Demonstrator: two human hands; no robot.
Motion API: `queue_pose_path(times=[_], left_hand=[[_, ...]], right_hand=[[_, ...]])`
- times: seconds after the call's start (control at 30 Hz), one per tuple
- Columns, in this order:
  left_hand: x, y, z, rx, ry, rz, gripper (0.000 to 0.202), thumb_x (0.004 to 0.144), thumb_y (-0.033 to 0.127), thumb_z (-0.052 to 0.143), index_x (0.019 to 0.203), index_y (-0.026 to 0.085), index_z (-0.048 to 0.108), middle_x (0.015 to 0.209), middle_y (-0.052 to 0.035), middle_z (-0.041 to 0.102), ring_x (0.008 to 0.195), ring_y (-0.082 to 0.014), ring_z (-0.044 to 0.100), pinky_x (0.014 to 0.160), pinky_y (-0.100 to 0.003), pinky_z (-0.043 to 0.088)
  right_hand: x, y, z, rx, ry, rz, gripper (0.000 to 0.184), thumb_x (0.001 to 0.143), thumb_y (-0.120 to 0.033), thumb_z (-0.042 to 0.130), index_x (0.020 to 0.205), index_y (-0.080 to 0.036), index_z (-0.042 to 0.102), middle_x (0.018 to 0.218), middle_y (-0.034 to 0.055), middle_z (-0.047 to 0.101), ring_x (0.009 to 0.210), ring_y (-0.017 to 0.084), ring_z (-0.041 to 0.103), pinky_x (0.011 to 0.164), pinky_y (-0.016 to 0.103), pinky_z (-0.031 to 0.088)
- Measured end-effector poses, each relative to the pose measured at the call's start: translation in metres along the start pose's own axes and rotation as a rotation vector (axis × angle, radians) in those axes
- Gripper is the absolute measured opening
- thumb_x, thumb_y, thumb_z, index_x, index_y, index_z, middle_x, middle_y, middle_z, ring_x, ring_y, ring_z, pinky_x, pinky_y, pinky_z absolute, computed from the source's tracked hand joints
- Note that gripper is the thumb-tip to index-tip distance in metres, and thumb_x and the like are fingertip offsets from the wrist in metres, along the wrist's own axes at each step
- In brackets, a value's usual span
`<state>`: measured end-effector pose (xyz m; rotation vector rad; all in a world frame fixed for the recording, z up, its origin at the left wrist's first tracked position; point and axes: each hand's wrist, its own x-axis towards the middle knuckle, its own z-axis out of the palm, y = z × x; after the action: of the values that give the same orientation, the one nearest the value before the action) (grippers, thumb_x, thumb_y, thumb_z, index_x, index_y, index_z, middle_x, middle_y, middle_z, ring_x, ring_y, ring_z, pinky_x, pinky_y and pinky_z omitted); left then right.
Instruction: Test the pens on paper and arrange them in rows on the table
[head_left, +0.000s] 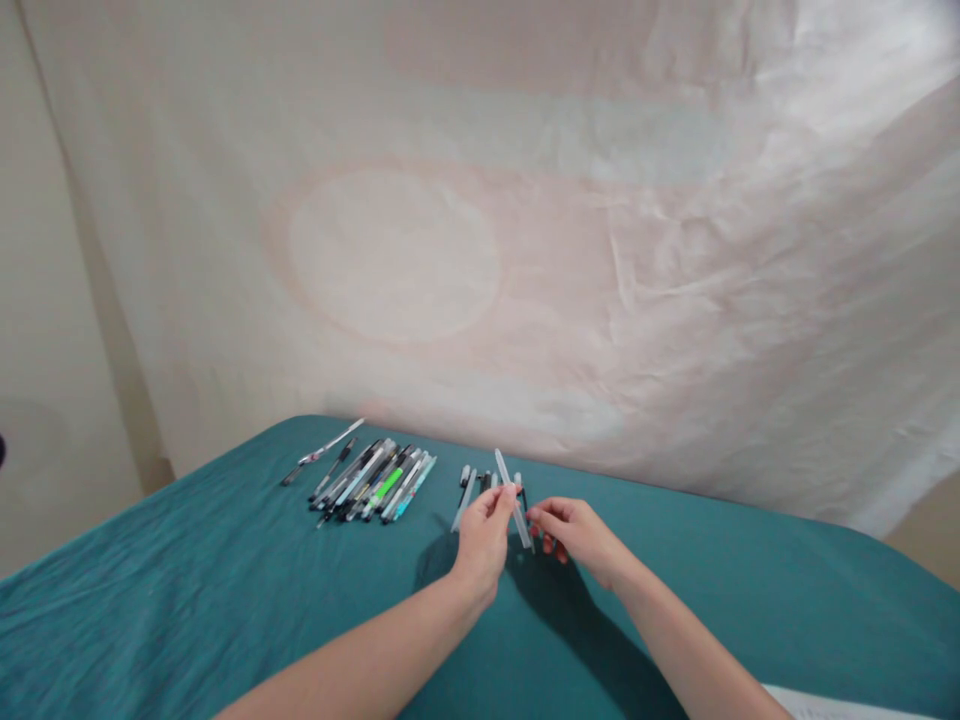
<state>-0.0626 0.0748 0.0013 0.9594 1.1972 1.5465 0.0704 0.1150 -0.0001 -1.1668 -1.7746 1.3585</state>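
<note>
My left hand (486, 530) pinches a translucent whitish pen barrel (520, 525) between thumb and fingertips. The barrel is tilted, its upper end leaning left and away from me. Just right of it, my right hand (570, 530) has its thumb and forefinger drawn together near the barrel's lower half. Whatever those fingertips hold, if anything, is too small to make out. Behind my left hand lie several pens and pen parts, partly hidden, among them a clear-and-grey piece (464, 500) with a dark end.
Left of my hands a big pile of pens (367, 485) lies on the green cloth-covered table (247, 600), with a bright green one (389, 484) among them. A longer pen (322, 452) lies apart behind the pile. Pale hanging fabric (555, 250) backs the table. White paper (814, 704) shows at lower right.
</note>
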Motion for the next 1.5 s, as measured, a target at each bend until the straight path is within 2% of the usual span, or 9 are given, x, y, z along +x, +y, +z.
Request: queue_pose_path(times=[0.17, 0.4, 0.67, 0.77, 0.9, 1.03, 1.13, 1.33, 1.5], left_hand=[[-0.006, 0.001, 0.003, 0.023, -0.073, 0.093, 0.039, 0.070, 0.047, 0.053, 0.082, 0.012, 0.065, 0.078, -0.0055, 0.061, 0.074, -0.0151, 0.054, 0.067, -0.024, 0.041], [-0.006, 0.003, 0.003, 0.001, -0.087, 0.095, 0.037, 0.068, 0.046, 0.056, 0.079, 0.012, 0.065, 0.071, -0.0041, 0.061, 0.070, -0.0146, 0.054, 0.066, -0.025, 0.041], [-0.001, -0.001, 0.000, 0.056, -0.130, 0.096, 0.042, 0.070, 0.049, 0.052, 0.082, 0.011, 0.063, 0.069, -0.0042, 0.061, 0.064, -0.0137, 0.054, 0.062, -0.024, 0.041], [0.009, 0.003, -0.007, 0.178, -0.063, 0.204, 0.040, 0.071, 0.047, 0.051, 0.089, 0.013, 0.062, 0.082, -0.0061, 0.063, 0.074, -0.0151, 0.054, 0.068, -0.025, 0.041], [0.029, 0.011, -0.021, 0.321, 0.003, 0.288, 0.037, 0.074, 0.046, 0.046, 0.084, 0.014, 0.060, 0.078, -0.0049, 0.062, 0.073, -0.0144, 0.054, 0.066, -0.024, 0.040], [0.049, 0.021, -0.037, 0.436, 0.090, 0.357, 0.038, 0.075, 0.046, 0.043, 0.083, 0.013, 0.060, 0.078, -0.0049, 0.063, 0.073, -0.0144, 0.055, 0.067, -0.023, 0.041], [0.061, 0.029, -0.049, 0.723, 0.079, 0.392, 0.038, 0.078, 0.041, 0.037, 0.087, 0.012, 0.059, 0.081, -0.0053, 0.064, 0.074, -0.0135, 0.057, 0.066, -0.022, 0.042], [0.072, 0.048, -0.072, 1.077, 0.031, 0.347, 0.025, 0.074, 0.033, 0.044, 0.077, 0.016, 0.062, 0.078, -0.0045, 0.065, 0.074, -0.0149, 0.058, 0.069, -0.023, 0.041], [0.076, 0.066, -0.097, 1.407, 0.041, 0.196, 0.017, 0.069, 0.025, 0.049, 0.066, 0.016, 0.063, 0.078, -0.0116, 0.066, 0.082, -0.0225, 0.059, 0.077, -0.032, 0.039]], right_hand=[[-0.013, -0.019, 0.007, 0.089, -0.057, -0.082, 0.023, 0.073, -0.036, 0.054, 0.073, -0.014, 0.057, 0.052, -0.0030, 0.051, 0.044, 0.006, 0.045, 0.036, 0.015, 0.033], [-0.016, -0.020, 0.003, 0.291, -0.146, -0.071, 0.022, 0.072, -0.036, 0.058, 0.076, -0.014, 0.058, 0.059, -0.0014, 0.052, 0.052, 0.007, 0.048, 0.042, 0.017, 0.036], [-0.014, -0.017, 0.002, 0.215, -0.104, -0.052, 0.029, 0.069, -0.041, 0.060, 0.076, -0.013, 0.059, 0.055, -0.0017, 0.053, 0.046, 0.006, 0.045, 0.043, 0.018, 0.034], [-0.006, -0.006, -0.004, 0.097, 0.011, -0.040, 0.027, 0.070, -0.039, 0.057, 0.076, -0.013, 0.058, 0.055, -0.0019, 0.052, 0.045, 0.007, 0.045, 0.042, 0.018, 0.036], [0.009, 0.024, -0.016, -0.198, 0.194, -0.006, 0.025, 0.068, -0.033, 0.056, 0.083, -0.013, 0.058, 0.056, -0.0008, 0.055, 0.043, 0.010, 0.048, 0.038, 0.020, 0.035], [0.018, 0.043, -0.020, -0.409, 0.263, -0.009, 0.024, 0.068, -0.031, 0.054, 0.083, -0.013, 0.060, 0.056, 0.0016, 0.059, 0.046, 0.012, 0.053, 0.043, 0.021, 0.036], [0.019, 0.042, -0.016, -0.498, 0.287, -0.047, 0.023, 0.071, -0.032, 0.051, 0.079, -0.013, 0.062, 0.060, 0.0039, 0.063, 0.053, 0.014, 0.056, 0.050, 0.022, 0.037], [0.012, 0.029, -0.003, -0.634, 0.350, -0.048, 0.024, 0.074, -0.036, 0.048, 0.077, -0.018, 0.064, 0.067, 0.0052, 0.065, 0.064, 0.016, 0.058, 0.056, 0.023, 0.035], [0.009, 0.030, -0.001, -0.673, 0.338, -0.084, 0.025, 0.077, -0.036, 0.045, 0.076, -0.020, 0.064, 0.068, 0.0047, 0.066, 0.064, 0.016, 0.058, 0.056, 0.022, 0.034]])
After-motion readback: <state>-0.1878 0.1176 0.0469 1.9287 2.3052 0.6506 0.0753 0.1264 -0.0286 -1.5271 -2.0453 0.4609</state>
